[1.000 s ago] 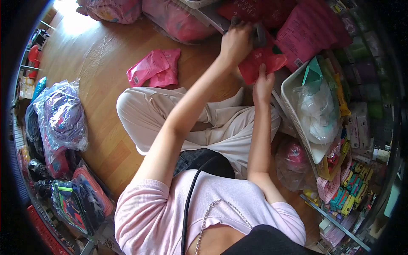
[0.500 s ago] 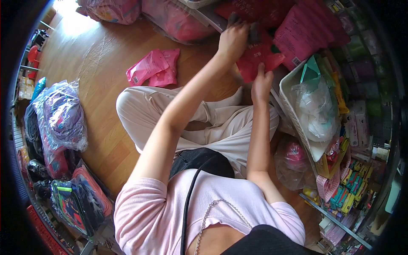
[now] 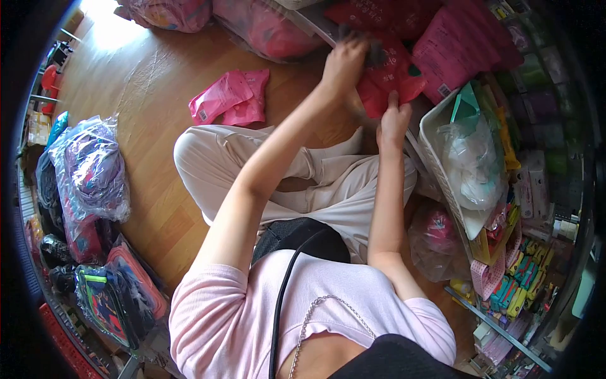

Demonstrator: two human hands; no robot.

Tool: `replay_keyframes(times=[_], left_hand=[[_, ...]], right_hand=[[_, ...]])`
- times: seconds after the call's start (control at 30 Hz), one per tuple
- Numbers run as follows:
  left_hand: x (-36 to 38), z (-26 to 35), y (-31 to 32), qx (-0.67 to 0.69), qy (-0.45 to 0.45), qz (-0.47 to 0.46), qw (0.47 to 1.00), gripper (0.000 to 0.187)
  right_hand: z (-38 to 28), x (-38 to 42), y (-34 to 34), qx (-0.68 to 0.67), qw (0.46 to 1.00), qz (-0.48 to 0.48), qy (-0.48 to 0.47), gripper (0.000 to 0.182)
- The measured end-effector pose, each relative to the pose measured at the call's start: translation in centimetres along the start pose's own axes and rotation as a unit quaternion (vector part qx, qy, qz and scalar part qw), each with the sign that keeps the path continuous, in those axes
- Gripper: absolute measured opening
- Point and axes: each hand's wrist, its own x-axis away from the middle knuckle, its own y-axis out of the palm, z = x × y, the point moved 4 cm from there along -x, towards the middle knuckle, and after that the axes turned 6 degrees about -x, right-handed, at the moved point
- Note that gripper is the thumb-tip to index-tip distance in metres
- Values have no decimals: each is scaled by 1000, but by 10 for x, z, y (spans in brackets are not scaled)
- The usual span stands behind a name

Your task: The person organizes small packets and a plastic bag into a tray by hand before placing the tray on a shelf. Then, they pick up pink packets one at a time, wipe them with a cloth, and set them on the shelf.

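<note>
My left hand point(image 3: 345, 63) is closed around a dark grey, soft-looking piece, perhaps cloth point(image 3: 375, 52), whose ends show on both sides of the fingers. It is slightly blurred and sits against the upper left of a red-pink plastic packet point(image 3: 386, 79) with printed characters. My right hand point(image 3: 394, 123) pinches the near edge of that packet, thumb on top. Beside it, to the right, stand more pink packets point(image 3: 451, 60), and a darker red one point(image 3: 372, 16) lies behind. Two pink packets point(image 3: 230, 98) overlap on the floor to the left.
A white basket point(image 3: 435, 151) with plastic-wrapped goods is close by my right forearm. Shelves of small boxes point(image 3: 530, 271) line the right side. Plastic-wrapped bags point(image 3: 95, 170) lie at left on the wooden floor point(image 3: 148, 221). Large wrapped bundles point(image 3: 271, 31) sit ahead.
My right hand and the red-pink packet have shifted slightly up and right. My left hand has moved a little, still closed on the dark grey piece.
</note>
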Motion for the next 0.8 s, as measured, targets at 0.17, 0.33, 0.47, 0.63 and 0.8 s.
replay_keyframes(times=[0.17, 0.33, 0.47, 0.63, 0.8], left_hand=[[38, 50, -3, 67, 99, -46, 992, 44], [-7, -2, 11, 15, 0, -38, 999, 35], [-4, -36, -12, 21, -58, 78, 995, 39], [19, 53, 9, 74, 135, -63, 986, 44], [-14, 16, 23, 14, 30, -101, 994, 34]], right_hand=[[-6, 5, 4, -112, 991, -60, 39, 32], [-5, 2, 1, -19, 999, -28, 40, 32], [-4, 4, 0, -50, 996, -23, 67, 33], [-9, 7, 5, -143, 989, -37, 27, 39], [-2, 6, -2, 21, 1000, 1, 14, 28]])
